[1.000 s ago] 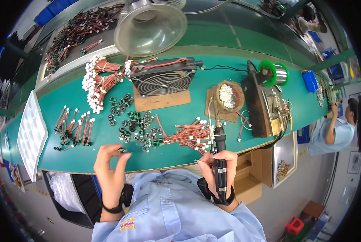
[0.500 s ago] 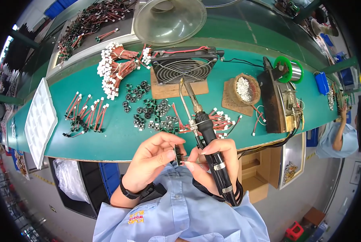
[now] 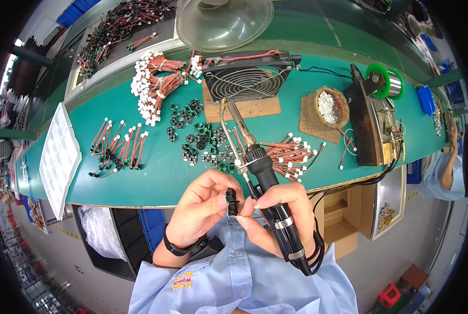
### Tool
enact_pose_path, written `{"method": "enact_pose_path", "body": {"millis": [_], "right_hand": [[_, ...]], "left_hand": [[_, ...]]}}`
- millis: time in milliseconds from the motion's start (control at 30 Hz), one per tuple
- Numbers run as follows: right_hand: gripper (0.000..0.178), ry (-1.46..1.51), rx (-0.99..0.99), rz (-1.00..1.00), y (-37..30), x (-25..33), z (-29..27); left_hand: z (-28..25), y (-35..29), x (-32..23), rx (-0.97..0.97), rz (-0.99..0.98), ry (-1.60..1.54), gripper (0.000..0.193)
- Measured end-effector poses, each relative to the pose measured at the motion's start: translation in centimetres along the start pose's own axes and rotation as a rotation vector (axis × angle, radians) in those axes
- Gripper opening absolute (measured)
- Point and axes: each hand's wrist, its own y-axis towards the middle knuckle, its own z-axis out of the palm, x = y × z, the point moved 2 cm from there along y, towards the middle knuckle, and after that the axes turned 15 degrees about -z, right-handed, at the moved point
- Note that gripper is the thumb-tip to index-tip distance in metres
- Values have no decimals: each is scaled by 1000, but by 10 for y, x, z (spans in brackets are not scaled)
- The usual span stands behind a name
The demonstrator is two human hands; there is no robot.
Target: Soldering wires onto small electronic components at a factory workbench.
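While the left hand (image 3: 192, 212) pinches a small black part (image 3: 231, 201) in closed fingers (image 3: 219, 180) before the table's (image 3: 155, 180) near edge, the right hand (image 3: 283, 220) grips a soldering iron (image 3: 263, 167) firmly. A careless wrist turn could swing it into the red wires (image 3: 283, 155). The table is green; a co-worker (image 3: 443, 175) stands rightward above grey floor (image 3: 113, 285).

There is one soldering iron (image 3: 263, 170), one fan (image 3: 249, 85), one spool (image 3: 394, 85), one bowl (image 3: 341, 108).
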Motion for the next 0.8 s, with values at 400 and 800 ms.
{"method": "enact_pose_path", "body": {"millis": [400,800], "right_hand": [[41,-3,12,-4,0,1,-6],[42,-82,-52,-53,-2,-3,-9]], "left_hand": [[2,4,2,8,28,29,20],[5,2,-1,-11,20,167,22]]}}
